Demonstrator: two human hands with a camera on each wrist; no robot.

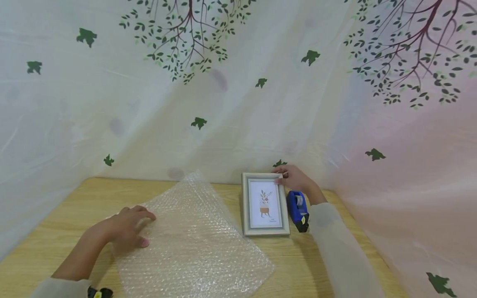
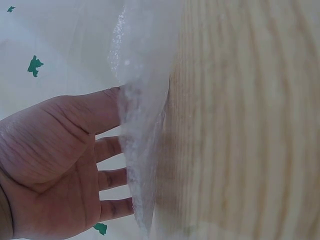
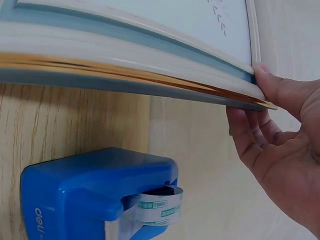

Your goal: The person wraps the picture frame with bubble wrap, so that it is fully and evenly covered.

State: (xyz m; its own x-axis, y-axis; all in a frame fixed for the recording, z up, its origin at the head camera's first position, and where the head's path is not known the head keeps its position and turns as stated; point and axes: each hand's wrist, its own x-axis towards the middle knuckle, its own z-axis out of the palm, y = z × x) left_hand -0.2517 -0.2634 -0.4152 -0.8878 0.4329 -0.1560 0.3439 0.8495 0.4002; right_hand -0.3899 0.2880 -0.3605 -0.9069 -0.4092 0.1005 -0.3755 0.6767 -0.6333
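A picture frame (image 1: 265, 231) with a pale border and a plant print stands at the back of the table. My right hand (image 1: 296, 179) pinches its upper right corner; in the right wrist view the thumb (image 3: 280, 90) lies on the front and the fingers (image 3: 245, 135) go behind. A sheet of bubble wrap (image 1: 193, 231) is spread flat to the left of the frame. My left hand (image 1: 128, 227) rests on the wrap's left edge with fingers spread and relaxed. In the left wrist view its fingertips are behind the wrap (image 2: 145, 125).
A blue tape dispenser (image 1: 298, 209) with a roll of tape sits just right of the frame, close to my right sleeve (image 1: 335, 244). Behind the wooden table (image 1: 93, 198) hangs a pale curtain (image 1: 156, 124) printed with leaves and branches.
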